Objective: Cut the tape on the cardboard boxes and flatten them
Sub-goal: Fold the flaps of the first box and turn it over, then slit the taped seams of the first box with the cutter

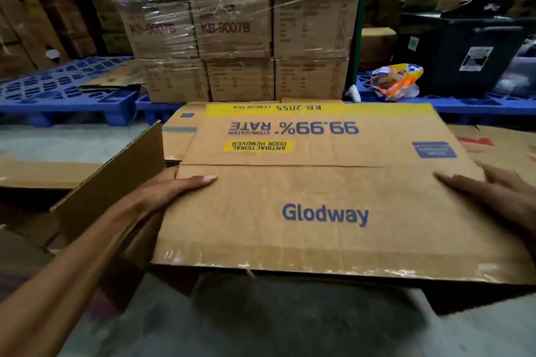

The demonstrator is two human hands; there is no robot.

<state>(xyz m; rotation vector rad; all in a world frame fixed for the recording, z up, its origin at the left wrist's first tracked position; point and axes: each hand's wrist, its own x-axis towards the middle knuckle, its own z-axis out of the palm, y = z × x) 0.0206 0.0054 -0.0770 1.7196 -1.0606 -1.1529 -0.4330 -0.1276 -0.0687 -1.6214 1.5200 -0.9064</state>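
Note:
A flattened brown cardboard box [313,188] printed "Glodway" and "99.99% RATE" fills the middle of the view, held level in front of me. My left hand [174,187] grips its left edge, thumb on top and fingers underneath. My right hand [493,194] holds the right edge, fingers spread over the top face. Torn clear tape remnants run along the near edge. No cutting tool shows in either hand.
An open cardboard box [116,182] stands at my left, its flap raised. More flat cardboard [499,148] lies at the right. Shrink-wrapped stacked cartons [240,29] sit on blue pallets [66,90] ahead. An orange plastic bag [396,81] and a black bin [464,49] are at the back right.

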